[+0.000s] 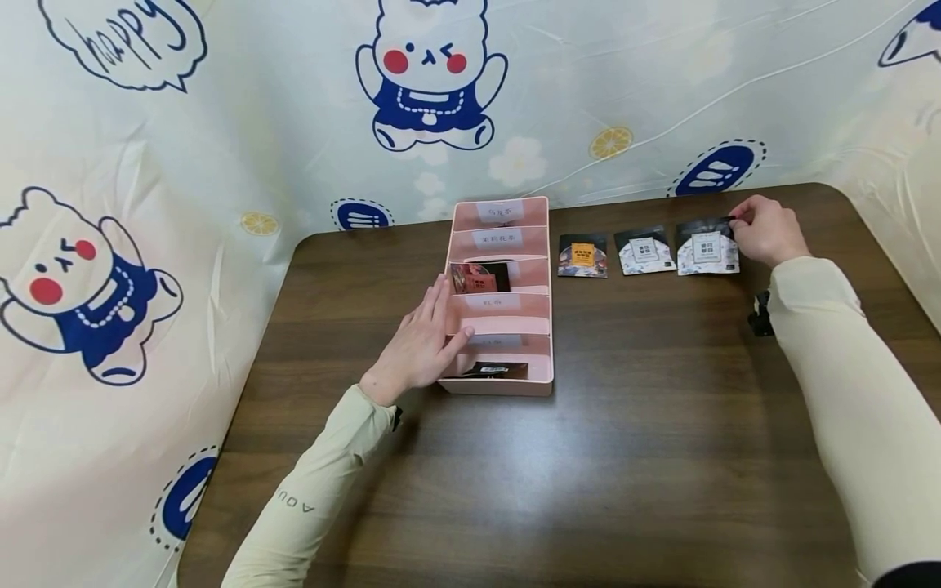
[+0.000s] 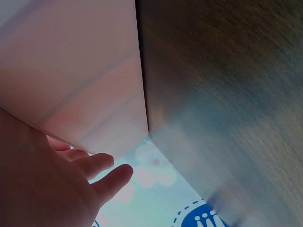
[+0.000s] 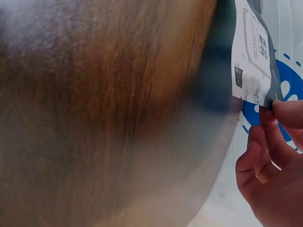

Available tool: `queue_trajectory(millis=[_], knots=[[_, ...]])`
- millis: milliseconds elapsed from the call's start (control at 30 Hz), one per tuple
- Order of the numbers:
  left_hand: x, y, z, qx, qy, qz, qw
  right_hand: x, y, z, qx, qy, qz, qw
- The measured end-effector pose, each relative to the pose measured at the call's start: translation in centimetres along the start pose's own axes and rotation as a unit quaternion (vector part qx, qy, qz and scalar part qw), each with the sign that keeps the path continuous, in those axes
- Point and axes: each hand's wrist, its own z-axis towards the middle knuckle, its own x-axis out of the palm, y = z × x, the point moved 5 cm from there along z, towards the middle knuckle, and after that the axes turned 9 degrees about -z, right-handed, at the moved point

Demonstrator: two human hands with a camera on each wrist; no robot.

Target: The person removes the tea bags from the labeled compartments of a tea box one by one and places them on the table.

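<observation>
Sachet (image 1: 707, 247) by one corner in right hand (image 1: 769, 232)

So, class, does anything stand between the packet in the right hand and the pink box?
Yes: the orange-labelled packet and the middle packet lie on the table between the held packet and the pink box.

Brown table (image 1: 625, 457) (wood-grained); pink box (image 1: 500, 389), packets (image 1: 644, 252) atop
</observation>
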Motion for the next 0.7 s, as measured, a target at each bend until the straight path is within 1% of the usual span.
queue_trajectory(millis=[200,433,700], knots=[[0.0,-0.1,0.0,0.002,0.000,-0.002,1.0000,-0.2,-0.7,0.2,0.018,0.011,-0.013,0.9997],[-0.2,-0.1,0.0,0.003,-0.001,0.000,1.0000,-0.1,-1.4,0.4,0.027,0.016,-0.019,0.9993],[0.0,0.1,0.0,-0.002,0.003,-0.001,1.0000,0.2,-1.5,0.4,0.042,0.028,-0.015,0.9986]])
